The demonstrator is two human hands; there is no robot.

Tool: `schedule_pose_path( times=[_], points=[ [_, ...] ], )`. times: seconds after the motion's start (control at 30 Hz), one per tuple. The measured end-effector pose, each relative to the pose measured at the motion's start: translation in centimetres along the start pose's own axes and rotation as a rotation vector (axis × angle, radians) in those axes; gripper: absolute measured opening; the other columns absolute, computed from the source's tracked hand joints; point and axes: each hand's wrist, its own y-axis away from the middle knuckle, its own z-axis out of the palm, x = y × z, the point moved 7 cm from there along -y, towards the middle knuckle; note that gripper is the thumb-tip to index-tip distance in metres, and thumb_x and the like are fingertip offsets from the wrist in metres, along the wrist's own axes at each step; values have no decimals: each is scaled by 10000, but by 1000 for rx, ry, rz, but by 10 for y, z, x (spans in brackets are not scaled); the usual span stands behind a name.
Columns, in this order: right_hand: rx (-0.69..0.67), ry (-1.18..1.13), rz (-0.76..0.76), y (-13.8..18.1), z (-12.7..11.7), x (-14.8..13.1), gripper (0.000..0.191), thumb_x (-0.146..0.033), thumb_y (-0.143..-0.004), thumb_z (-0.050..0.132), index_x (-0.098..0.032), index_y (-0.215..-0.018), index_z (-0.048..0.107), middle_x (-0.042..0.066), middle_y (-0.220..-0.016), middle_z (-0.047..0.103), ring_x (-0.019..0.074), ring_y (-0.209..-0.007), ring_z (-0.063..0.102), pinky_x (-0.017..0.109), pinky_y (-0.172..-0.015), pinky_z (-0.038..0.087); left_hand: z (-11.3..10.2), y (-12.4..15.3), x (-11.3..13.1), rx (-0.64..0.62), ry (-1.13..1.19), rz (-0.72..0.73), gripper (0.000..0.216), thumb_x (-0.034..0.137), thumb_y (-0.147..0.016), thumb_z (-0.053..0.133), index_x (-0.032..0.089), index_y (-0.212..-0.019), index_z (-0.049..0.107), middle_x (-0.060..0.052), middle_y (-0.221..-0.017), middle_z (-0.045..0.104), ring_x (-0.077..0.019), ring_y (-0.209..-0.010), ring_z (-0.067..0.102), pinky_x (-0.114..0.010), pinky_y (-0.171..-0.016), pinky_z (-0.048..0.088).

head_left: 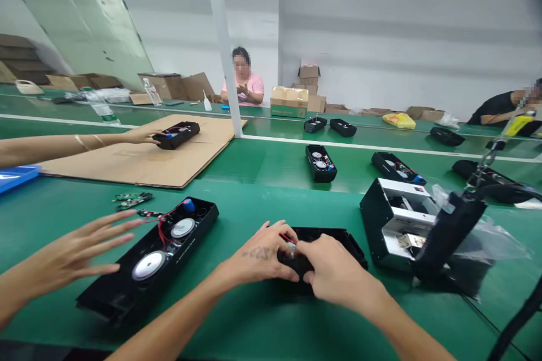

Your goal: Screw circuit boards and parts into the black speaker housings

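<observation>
My left hand point(265, 254) and my right hand point(336, 271) meet over a black speaker housing point(349, 245) on the green bench. Fingers of both hands are bent and pressed together inside it, beside a red wire point(288, 238) and a small shiny part. What the fingertips pinch is mostly hidden. To the left lies another open speaker housing point(197, 240) with two round silver speakers, red wires and a blue cylinder. A co-worker's hand point(91, 245), fingers spread, hovers over its left side.
Small circuit boards point(133, 199) lie behind the left housing. Another co-worker's hand point(144, 134) touches a housing on a cardboard sheet point(127, 161). At right stand a black-and-white machine point(393, 225) and a hanging black tool point(451, 231). More housings sit on the far belt; people sit beyond.
</observation>
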Motion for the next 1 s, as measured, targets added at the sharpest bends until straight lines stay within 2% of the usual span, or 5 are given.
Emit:
schedule_pose_path(
  times=[0.1, 0.2, 0.33, 0.57, 1.0],
  points=[
    [-123, -198, 32, -25, -17, 11, 238, -196, -665, 841, -230, -886, 758, -32, -772, 697, 167, -738, 596, 279, -592, 331, -11, -21, -11, -111, 136, -40, 380, 506, -584, 1039, 240, -704, 796, 20, -1286, 727, -243, -1089, 737, -314, -950, 549],
    [-137, -225, 34, -34, -20, 16, 263, -224, -638, 845, -236, -888, 765, -47, -744, 671, 157, -723, 576, 263, -551, 312, -13, -30, -16, -168, 206, -62, 420, 514, -517, 1033, 224, -621, 748, 26, -1269, 736, -227, -1060, 722, -267, -810, 518],
    [-97, -225, 36, -30, -17, 15, 253, -246, -659, 818, -232, -906, 765, -18, -767, 676, 193, -823, 596, 277, -567, 295, -11, -31, -16, -196, 226, -78, 381, 520, -565, 996, 233, -626, 753, 40, -1227, 735, -209, -1057, 705, -256, -799, 496],
    [-111, -258, 24, -33, -14, 16, 161, -264, -649, 827, -236, -782, 741, -73, -605, 515, 119, -564, 379, 304, -508, 230, -13, -31, -15, -241, 216, -69, 382, 568, -613, 955, 240, -632, 760, 44, -1213, 733, -196, -1028, 694, -252, -727, 466],
    [-46, -277, -4, -27, -16, 13, 126, -209, -694, 787, -227, -650, 670, -70, -596, 380, 127, -612, 247, 316, -556, 234, -13, -33, -15, -237, 206, -41, 374, 538, -617, 974, 237, -603, 753, 24, -1153, 742, -219, -1061, 705, -261, -743, 470]
  ],
)
